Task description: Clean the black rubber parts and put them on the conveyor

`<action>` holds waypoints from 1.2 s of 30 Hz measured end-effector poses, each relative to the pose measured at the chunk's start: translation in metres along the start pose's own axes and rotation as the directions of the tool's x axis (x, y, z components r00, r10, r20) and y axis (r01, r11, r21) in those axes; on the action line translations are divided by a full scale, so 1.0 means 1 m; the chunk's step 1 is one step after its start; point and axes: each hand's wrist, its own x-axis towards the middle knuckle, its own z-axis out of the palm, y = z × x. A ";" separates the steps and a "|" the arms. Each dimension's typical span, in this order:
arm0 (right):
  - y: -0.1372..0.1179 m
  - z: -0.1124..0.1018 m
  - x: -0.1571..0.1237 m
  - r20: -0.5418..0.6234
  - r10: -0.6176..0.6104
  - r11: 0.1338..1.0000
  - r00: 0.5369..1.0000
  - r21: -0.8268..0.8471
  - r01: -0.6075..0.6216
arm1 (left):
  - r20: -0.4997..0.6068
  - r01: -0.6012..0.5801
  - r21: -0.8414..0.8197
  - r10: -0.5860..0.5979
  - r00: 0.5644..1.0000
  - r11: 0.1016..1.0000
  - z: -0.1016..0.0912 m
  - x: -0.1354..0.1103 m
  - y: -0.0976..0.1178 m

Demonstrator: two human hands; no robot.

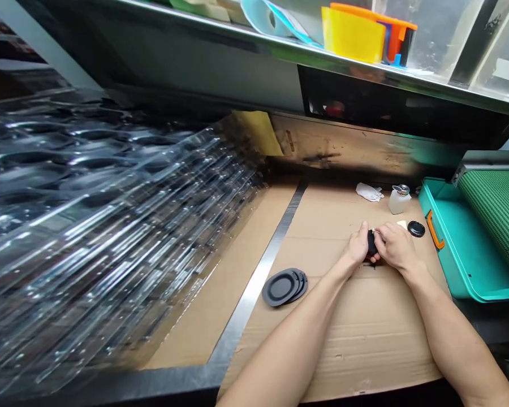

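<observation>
My left hand (358, 244) and my right hand (394, 246) meet over the cardboard sheet (365, 322) and together hold a small black part (371, 242). Most of that part is hidden by my fingers. A thin, bright metal piece (376, 230) shows at my right fingertips, too small to name. Just beyond my right hand lies a single round black disc (416, 228). A stack of several black oval discs (283, 287) rests to the left of my left forearm, out of reach of my fingers' contact.
Stacked clear plastic trays (89, 215) fill the left side. A steel strip (254, 277) runs along the cardboard. At the back stand a white bottle (399, 200) and a white cloth (369, 192). A teal case (462, 243) with green matting (498, 209) sits right, below a shelf (280, 48).
</observation>
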 end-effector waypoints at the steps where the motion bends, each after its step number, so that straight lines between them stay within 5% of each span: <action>1: 0.000 0.000 0.000 0.008 0.001 1.000 1.000 -0.029 0.000 | -0.008 -0.021 0.069 0.021 1.000 0.997 0.000 0.000 -0.001; 4: -0.001 0.001 -0.001 0.005 -0.011 0.998 1.000 -0.062 0.012 | -0.010 -0.080 0.273 0.086 0.996 0.959 0.001 -0.002 -0.002; 17: 0.000 0.003 -0.003 0.014 0.005 1.000 1.000 -0.030 -0.005 | -0.069 -0.087 0.453 0.131 0.989 0.887 0.010 -0.015 0.003; 31: 0.002 0.005 -0.002 -0.013 -0.021 0.998 1.000 0.064 0.022 | -0.089 -0.070 0.258 0.096 0.991 0.964 0.007 -0.006 0.002; 36: 0.003 -0.002 -0.001 0.032 -0.049 0.999 0.998 0.016 0.048 | -0.069 0.002 0.308 0.020 0.997 0.951 0.010 -0.010 0.010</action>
